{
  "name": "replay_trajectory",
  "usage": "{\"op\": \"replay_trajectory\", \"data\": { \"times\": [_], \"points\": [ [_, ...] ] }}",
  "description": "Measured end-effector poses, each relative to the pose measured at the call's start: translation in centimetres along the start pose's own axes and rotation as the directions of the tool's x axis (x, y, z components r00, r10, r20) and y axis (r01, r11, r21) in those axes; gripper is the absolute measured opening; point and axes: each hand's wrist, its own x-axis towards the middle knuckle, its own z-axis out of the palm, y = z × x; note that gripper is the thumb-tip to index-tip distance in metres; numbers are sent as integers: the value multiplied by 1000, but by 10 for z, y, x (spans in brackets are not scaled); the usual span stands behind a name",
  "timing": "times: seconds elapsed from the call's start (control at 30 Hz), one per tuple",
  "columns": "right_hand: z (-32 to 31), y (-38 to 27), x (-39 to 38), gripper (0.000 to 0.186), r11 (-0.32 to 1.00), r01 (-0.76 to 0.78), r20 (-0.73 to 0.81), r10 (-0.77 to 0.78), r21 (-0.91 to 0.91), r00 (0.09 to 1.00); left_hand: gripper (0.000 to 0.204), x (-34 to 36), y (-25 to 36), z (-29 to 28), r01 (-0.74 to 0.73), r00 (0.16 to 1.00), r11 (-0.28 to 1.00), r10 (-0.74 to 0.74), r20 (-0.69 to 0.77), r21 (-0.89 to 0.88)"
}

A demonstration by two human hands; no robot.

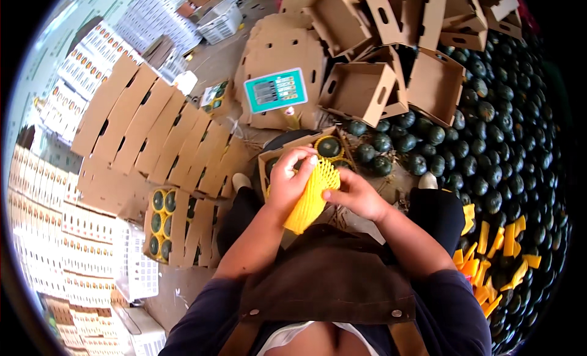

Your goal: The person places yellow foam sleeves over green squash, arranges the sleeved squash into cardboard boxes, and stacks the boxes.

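Observation:
A yellow foam net sleeve (306,202) hangs in front of my body, its mesh stretched wide at the upper right end. My left hand (290,180) is closed round its upper left side. At the stretched end, the thumb and fingers of my right hand (359,198) pinch the mesh edge. Whether anything sits inside the sleeve I cannot tell. Just beyond my hands stands an open cardboard box (313,139), partly hidden by them. In it lies a dark green round squash (330,147) wrapped in yellow netting.
A scale display (275,90) stands ahead. Loose dark green squashes (489,148) cover the floor at right, with yellow foam sleeves (510,240) on them. Empty cardboard trays (358,90) are heaped beyond. Leaning cardboard boxes (147,123) and a box of netted squashes (160,224) are at left.

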Motion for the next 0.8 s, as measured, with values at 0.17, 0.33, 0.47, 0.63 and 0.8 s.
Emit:
{"op": "replay_trajectory", "data": {
  "times": [0.17, 0.33, 0.47, 0.63, 0.8],
  "points": [
    [-17, -8, -9, 15, 988, 140, -124, -131, 69, 984, 16, -11, -15, -1, 345, 883, 269, -418, 213, -899],
    [-37, -24, -8, 29, 674, 59, -116, 40, 736, 992, 42, -41, -22, 29, 736, 668, 153, -317, 673, -659],
    [-49, -21, -9, 32, 757, 9, 13, -22, 653, 1000, 46, -40, -11, 30, 689, 709, 492, -309, 633, -531],
    [-35, -17, -6, 30, 428, 123, -90, -443, -895, 892, 35, -29, -52, 1, 373, 927, 913, -374, -27, 167],
    [-30, 2, -3, 24, 1000, 11, -335, -15, -14, 942, 41, -35, -44, 26, 501, 840, 799, -542, -36, -331]
  ]
}}
